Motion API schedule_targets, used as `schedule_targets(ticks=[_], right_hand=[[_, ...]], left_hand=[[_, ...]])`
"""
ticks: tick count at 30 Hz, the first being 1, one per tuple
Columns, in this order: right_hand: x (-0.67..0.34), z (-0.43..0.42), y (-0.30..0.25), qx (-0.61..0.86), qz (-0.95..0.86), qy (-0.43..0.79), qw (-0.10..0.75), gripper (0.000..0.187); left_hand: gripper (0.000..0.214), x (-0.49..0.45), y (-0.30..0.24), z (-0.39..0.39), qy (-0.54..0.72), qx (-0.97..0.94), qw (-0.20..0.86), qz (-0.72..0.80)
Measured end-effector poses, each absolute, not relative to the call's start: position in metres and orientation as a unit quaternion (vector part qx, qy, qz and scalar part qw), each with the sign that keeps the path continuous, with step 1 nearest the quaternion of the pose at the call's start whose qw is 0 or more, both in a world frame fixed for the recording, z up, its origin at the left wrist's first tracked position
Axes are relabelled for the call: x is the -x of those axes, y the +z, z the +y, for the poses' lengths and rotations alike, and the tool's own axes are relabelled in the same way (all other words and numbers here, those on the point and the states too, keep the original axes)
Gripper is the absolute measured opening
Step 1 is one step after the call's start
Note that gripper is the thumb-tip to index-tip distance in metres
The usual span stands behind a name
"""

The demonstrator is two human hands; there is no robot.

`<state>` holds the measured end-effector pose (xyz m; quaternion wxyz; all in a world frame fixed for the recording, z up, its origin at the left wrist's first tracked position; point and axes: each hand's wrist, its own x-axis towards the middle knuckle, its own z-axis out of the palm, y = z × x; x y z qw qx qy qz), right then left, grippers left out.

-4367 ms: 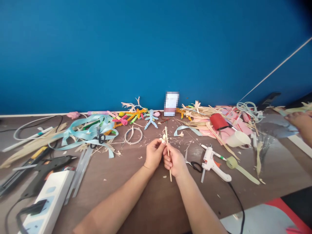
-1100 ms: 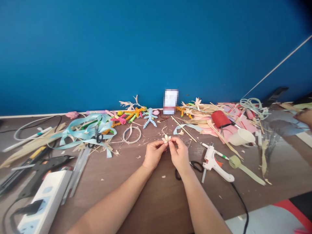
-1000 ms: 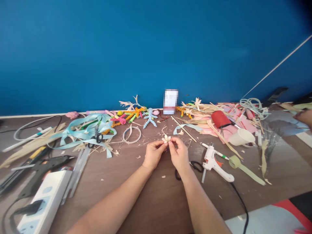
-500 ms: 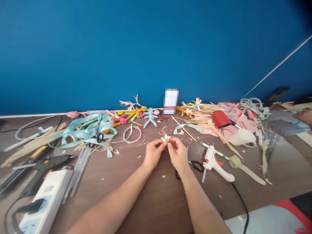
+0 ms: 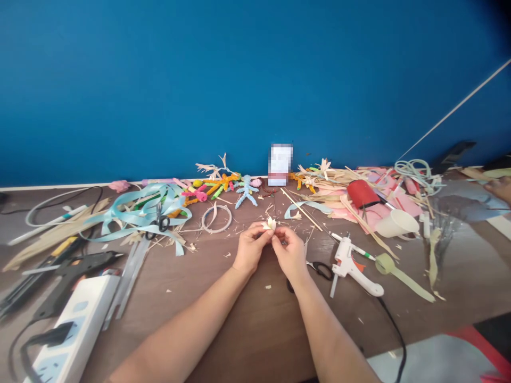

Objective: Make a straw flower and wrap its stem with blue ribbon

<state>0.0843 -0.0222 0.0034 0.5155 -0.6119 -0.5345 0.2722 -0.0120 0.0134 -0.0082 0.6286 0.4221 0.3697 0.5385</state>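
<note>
A small cream flower-shaped piece [image 5: 271,223] made of thin strips is pinched between the fingertips of both my hands, just above the brown table [image 5: 247,319]. My left hand [image 5: 249,247] is closed on its left side. My right hand [image 5: 288,250] is closed on its right side, fingers curled in a pinch. Black-handled scissors [image 5: 319,268] lie right beside my right hand. A white glue gun [image 5: 351,268] rests a little further right. A thin wooden stick [image 5: 301,210] lies on the table beyond my hands.
Light blue ribbon [image 5: 139,213] with another pair of scissors, a black glue gun [image 5: 75,266] and a white power strip [image 5: 72,330] lie left. Coloured twisted figures [image 5: 223,189], a red roll [image 5: 361,194], a white cup [image 5: 395,223] and strip scraps sit behind and right. Another person's hand [image 5: 499,187] is at the far right edge.
4.4 s ago my right hand held a thin stick upright; that stick is gone from my hands. Over the last second both hands shifted slightly while pinching the cream flower piece.
</note>
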Motion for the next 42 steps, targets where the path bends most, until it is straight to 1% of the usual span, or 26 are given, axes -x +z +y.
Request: schedule_targets(ticks=[7, 12, 22, 28, 36, 42], right_hand=[[-0.088, -0.023, 0.002, 0.613, -0.523, 0.294, 0.514, 0.013], [-0.089, -0.023, 0.002, 0.598, -0.504, 0.308, 0.542, 0.011], [-0.096, -0.021, 0.002, 0.556, -0.416, 0.446, 0.565, 0.007], [-0.102, -0.022, 0.005, 0.537, -0.389, 0.516, 0.543, 0.008], [-0.108, -0.025, 0.010, 0.513, -0.411, 0.538, 0.527, 0.005], [-0.111, -0.024, 0.007, 0.520, -0.441, 0.510, 0.524, 0.003]], left_hand=[[0.013, 0.012, -0.005, 0.012, 0.535, -0.411, 0.649, 0.352], [0.013, 0.012, -0.006, 0.012, 0.525, -0.432, 0.644, 0.351], [0.011, 0.015, -0.006, 0.010, 0.510, -0.528, 0.583, 0.348], [0.011, 0.018, -0.005, 0.011, 0.489, -0.565, 0.573, 0.337], [0.012, 0.019, -0.005, 0.011, 0.463, -0.579, 0.593, 0.314], [0.011, 0.019, -0.005, 0.011, 0.467, -0.583, 0.588, 0.308]])
